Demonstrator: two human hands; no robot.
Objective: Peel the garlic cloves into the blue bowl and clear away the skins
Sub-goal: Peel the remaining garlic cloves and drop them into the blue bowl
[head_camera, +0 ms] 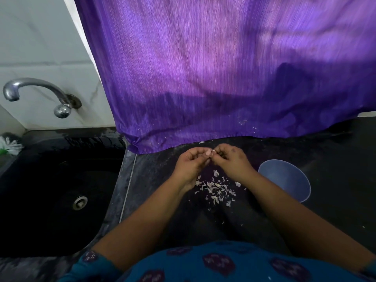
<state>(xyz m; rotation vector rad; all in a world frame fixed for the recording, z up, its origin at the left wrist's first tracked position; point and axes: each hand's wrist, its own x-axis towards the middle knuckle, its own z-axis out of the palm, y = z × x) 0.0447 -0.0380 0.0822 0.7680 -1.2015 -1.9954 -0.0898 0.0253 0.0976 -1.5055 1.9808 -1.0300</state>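
Note:
Over the dark counter my left hand and my right hand meet fingertip to fingertip, both curled around a small garlic clove that shows only as a pale sliver between them. My right fingers pinch a bit of its skin. Below the hands lies a scatter of whitish garlic skins on the counter. The blue bowl stands just right of my right wrist; its inside is in shadow and I cannot tell what it holds.
A black sink with a steel drain fills the left, under a chrome tap. A purple curtain hangs behind the counter, its hem close to my hands. A brush sits at the far left.

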